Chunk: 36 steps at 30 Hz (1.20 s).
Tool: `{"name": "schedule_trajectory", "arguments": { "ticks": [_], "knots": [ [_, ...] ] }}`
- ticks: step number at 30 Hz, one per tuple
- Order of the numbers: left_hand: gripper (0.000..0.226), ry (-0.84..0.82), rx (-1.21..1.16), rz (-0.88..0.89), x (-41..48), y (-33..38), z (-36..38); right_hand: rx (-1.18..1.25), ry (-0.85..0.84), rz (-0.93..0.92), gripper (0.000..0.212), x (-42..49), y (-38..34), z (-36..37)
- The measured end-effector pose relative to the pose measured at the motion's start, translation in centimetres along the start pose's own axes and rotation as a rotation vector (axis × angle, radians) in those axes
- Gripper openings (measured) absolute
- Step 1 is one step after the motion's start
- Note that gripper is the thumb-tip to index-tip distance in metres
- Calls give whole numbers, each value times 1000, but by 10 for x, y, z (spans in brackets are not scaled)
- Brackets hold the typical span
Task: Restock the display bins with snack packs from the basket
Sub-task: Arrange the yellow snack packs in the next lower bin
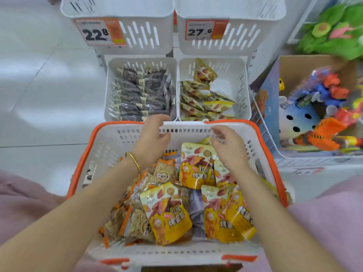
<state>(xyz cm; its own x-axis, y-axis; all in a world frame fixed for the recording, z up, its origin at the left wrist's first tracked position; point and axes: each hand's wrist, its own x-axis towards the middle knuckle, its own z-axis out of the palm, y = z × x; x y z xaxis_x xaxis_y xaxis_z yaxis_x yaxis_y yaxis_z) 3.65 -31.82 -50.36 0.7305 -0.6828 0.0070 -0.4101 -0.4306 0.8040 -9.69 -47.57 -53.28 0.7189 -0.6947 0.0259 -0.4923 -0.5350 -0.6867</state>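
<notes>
Both hands hover over the basket (86,154), holding nothing. The left hand (155,138) has its fingers loosely curled, their tips at the basket's far rim. The right hand (227,146) droops with fingers loosely bent; its tips are blurred.

Directly under the right hand and back along its forearm lie the yellow packs (196,167), each printed with red-brown sweet potato pieces. The nearest one is just below the palm. Under the left wrist, which wears a gold bangle (134,160), and along that forearm sit clear orange-striped packs (137,213) of pale snacks. Between the two forearms a purple pack (196,205) shows only as a sliver.

Just beyond the left fingertips stands the left bin (110,85), packed nearly full with rows of dark packs (141,91). Beyond the right hand is the right bin (235,81), holding a loose, shallow scatter of matching packs (204,101) — bare floor shows at its back.

Further past both hands sit two upper bins (117,8), their contents hidden, with price tags (98,32) reading 22.8 and 27.6. The small print on them is illegible.

Out to the right of the right hand, a cardboard box (306,65) holds bright toys (324,107) — blurred and partly cut off.
</notes>
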Motion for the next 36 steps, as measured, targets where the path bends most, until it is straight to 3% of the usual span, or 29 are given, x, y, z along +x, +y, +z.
{"name": "schedule_trajectory", "arguments": {
  "ticks": [4,10,14,18,21,24,29,32,36],
  "knots": [
    [38,-70,43,-22,-26,-7,5,-198,-240,44,38,-21,20,6],
    [35,-162,93,-52,-32,-10,18,-541,-312,-90,61,-13,38,29],
    [35,-187,89,-51,-29,-12,23,-675,-377,-47,65,-1,52,31],
    [33,-197,104,-37,-27,-12,30,-578,-393,-18,52,17,56,20],
    [32,-201,107,-42,-24,-13,36,-535,-387,-47,30,26,56,15],
    [34,-199,99,-46,-23,-12,38,-268,-372,79,21,26,56,11],
    [51,-168,-22,-98,-18,-6,35,-74,-383,-108,19,20,26,-5],
    [62,-210,-87,-168,-14,-5,33,100,-366,-121,9,15,11,-15],
    [32,-228,51,-154,-12,-11,35,186,-359,-66,3,9,9,-12]
  ]
}}
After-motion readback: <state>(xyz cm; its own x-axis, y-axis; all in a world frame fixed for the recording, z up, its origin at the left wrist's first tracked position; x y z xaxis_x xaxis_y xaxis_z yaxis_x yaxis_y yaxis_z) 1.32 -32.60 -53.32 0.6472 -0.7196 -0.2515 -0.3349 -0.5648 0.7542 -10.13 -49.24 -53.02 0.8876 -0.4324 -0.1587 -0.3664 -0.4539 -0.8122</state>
